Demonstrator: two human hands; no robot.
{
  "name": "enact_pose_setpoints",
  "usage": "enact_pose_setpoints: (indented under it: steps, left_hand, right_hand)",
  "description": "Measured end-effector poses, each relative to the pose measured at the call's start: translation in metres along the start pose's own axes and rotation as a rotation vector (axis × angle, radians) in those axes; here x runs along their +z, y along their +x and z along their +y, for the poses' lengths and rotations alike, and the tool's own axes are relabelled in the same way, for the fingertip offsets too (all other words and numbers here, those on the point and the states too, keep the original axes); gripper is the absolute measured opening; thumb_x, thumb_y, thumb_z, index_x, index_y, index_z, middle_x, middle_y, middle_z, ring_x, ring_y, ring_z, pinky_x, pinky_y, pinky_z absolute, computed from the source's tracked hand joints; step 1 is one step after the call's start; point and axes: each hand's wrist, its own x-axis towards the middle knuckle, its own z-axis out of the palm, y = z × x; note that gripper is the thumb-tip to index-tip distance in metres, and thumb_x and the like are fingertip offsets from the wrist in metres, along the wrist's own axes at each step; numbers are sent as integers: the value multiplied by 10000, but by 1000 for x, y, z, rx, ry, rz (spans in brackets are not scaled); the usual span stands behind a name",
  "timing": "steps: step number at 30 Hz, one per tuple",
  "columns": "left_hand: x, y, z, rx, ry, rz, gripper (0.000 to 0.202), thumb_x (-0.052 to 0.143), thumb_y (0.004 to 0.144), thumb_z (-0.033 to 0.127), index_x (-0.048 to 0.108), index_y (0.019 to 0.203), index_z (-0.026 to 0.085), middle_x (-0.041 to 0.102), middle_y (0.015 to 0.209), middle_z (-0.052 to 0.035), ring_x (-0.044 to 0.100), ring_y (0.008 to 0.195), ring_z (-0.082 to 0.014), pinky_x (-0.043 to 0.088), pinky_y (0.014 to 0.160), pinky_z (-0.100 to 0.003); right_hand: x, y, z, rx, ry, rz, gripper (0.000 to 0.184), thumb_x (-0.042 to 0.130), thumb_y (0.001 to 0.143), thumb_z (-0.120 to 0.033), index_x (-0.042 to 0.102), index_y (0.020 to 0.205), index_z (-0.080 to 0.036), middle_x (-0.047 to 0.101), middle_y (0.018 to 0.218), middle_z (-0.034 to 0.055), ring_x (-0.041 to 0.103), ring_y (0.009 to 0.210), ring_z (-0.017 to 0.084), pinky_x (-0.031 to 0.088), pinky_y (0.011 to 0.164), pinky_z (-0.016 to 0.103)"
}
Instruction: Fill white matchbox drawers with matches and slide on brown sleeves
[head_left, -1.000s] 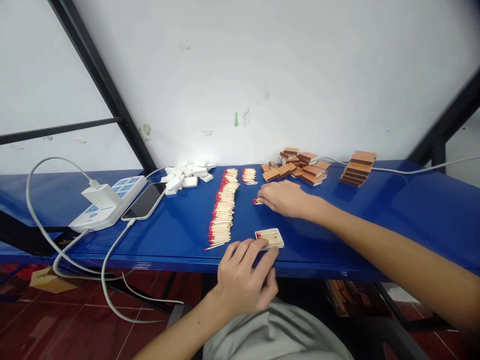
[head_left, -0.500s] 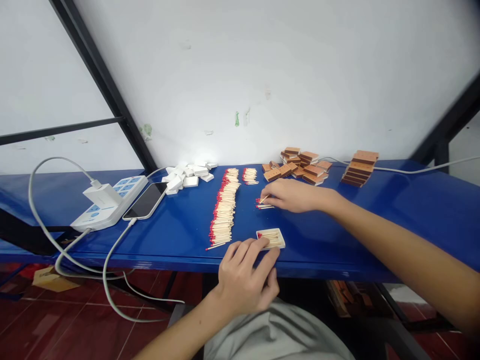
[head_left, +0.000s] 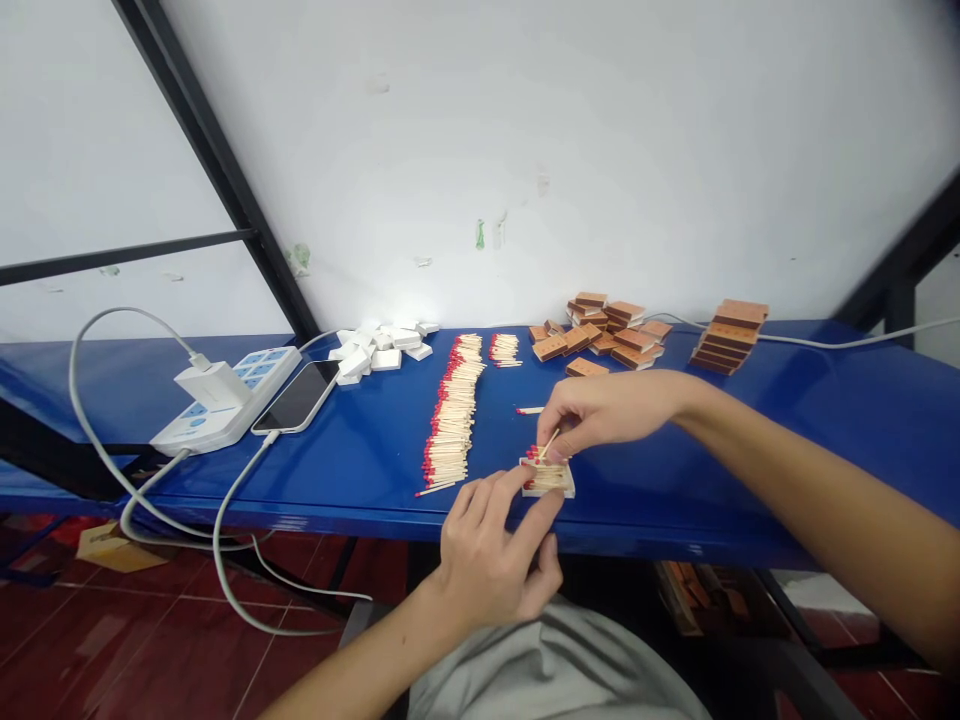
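A small white matchbox tray (head_left: 570,490) with red-headed matches in it lies near the shelf's front edge. My left hand (head_left: 495,545) steadies it, thumb and fingertips on its near and left sides. Just over the tray's far side, my right hand (head_left: 581,420) pinches several matches (head_left: 551,443), their heads pointing left. A loose match (head_left: 529,410) lies behind the tray, partly hidden by my right hand. To the left stretches a long row of matches (head_left: 452,415), and a smaller bunch of matches (head_left: 505,350) sits farther back.
White trays (head_left: 386,360) are heaped at the back left. Brown matchbox sleeves (head_left: 592,338) lie piled at the back, with a leaning stack of sleeves (head_left: 731,335) to their right. A phone (head_left: 296,400), a power strip (head_left: 225,405) and white cables occupy the left of the blue shelf (head_left: 847,420).
My right hand has picked up matches from behind the tray and brought them nearer, over the tray. My left hand stays on the tray. The view has shifted slightly.
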Motion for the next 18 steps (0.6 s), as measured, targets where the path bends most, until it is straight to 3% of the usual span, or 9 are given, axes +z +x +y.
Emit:
enact_pose_setpoints:
  steps: [5,11,18]
  left_hand:
    - [-1,1,1,-22,32,-5,436,551,819,217,601,1248,163,563,1256,-182,597,1095,-298,518,842,-410]
    - [0,1,1,-20,40,-10,385,552,823,233,634,1193,164,570,1228,-174,599,1082,-295,514,841,-404]
    - [1,1,1,-19,40,-26,407,553,822,236,639,1213,167,562,1240,-175,593,1082,-300,509,836,-409]
  right_hand:
    - [3,0,-4,-8,-70,18,439,556,923,-462,775,1048,-102,675,747,41,521,660,123,374,611,240]
    - [7,1,-7,-50,-137,54,344,573,917,-372,787,990,-112,700,811,63,552,737,135,403,685,236]
    - [7,5,0,10,-65,-8,369,609,877,-403,784,1006,-105,745,835,68,585,683,129,404,626,233]
